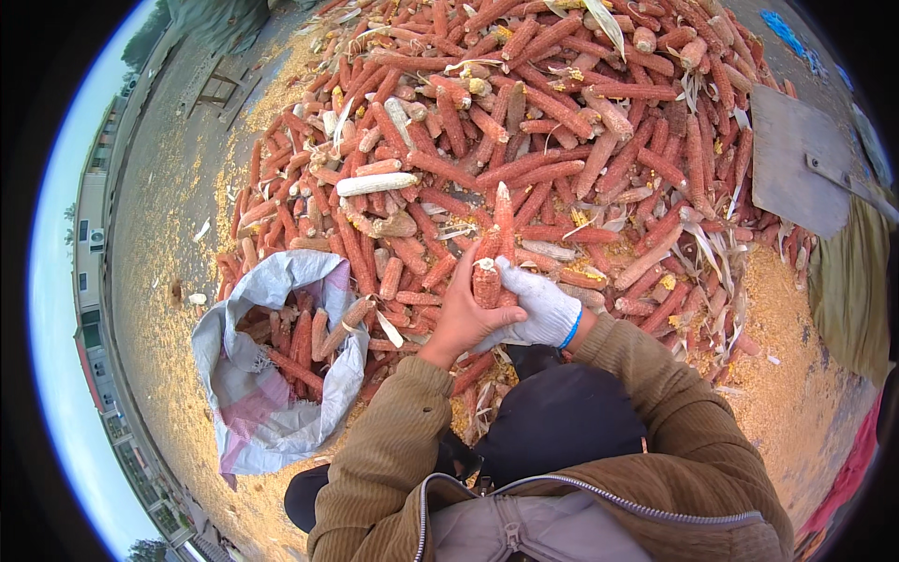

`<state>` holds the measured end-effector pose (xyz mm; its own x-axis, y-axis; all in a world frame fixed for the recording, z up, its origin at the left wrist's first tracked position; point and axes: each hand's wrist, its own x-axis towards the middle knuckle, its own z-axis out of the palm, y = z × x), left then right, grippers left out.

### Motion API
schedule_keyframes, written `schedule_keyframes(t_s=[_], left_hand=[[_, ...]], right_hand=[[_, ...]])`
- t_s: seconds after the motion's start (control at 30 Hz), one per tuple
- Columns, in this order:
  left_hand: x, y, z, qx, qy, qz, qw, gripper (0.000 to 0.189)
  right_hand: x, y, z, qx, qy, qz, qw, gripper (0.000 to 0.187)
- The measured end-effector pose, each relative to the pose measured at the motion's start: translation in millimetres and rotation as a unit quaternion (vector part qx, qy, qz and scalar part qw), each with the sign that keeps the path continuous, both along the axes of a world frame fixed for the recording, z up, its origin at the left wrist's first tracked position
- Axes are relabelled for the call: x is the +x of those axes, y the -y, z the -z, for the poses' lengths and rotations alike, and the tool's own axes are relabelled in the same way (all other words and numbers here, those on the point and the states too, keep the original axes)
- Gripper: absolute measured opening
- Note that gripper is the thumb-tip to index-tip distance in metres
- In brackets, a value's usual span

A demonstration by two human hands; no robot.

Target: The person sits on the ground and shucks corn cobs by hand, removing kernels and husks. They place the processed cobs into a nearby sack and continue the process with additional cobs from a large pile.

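Just above my knees, my bare left hand [467, 316] and my right hand [544, 298], in a white knit glove with a blue cuff edge, close together around a small bunch of shelled red corn cobs [487, 281]. One cob in the bunch points away from me, its pale tip highest. My left thumb lies across the near end. Part of the gloved fingers is hidden behind the left hand and the cobs. Before me spreads a large heap of red corn cobs [534, 119]. To the left, a white woven sack [211, 372] with pink stripes gapes wide, with several cobs inside.
Loose yellow kernels [779, 337] cover the ground around the heap. At right, a flat metal shovel blade [801, 161] leans against the cobs beside an olive cloth [850, 288]. A small wooden stool [218, 91] lies at the far left. Dry husks [702, 246] are mixed in.
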<state>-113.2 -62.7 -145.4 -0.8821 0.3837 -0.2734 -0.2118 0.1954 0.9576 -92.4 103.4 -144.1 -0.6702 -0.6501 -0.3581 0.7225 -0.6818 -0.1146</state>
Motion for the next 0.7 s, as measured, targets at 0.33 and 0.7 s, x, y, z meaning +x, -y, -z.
schedule_keyframes(t_s=[0.33,0.7], left_hand=[[8.8,85.0,0.8,0.414,0.262,-0.124,0.863,0.057],[17.9,50.5,-21.1,0.423,0.236,-0.156,0.861,0.071]], right_hand=[[5.4,-0.9,12.1,0.131,-0.079,-0.079,0.985,0.041],[5.8,24.4,-4.1,0.683,-0.39,-0.254,0.563,0.043]])
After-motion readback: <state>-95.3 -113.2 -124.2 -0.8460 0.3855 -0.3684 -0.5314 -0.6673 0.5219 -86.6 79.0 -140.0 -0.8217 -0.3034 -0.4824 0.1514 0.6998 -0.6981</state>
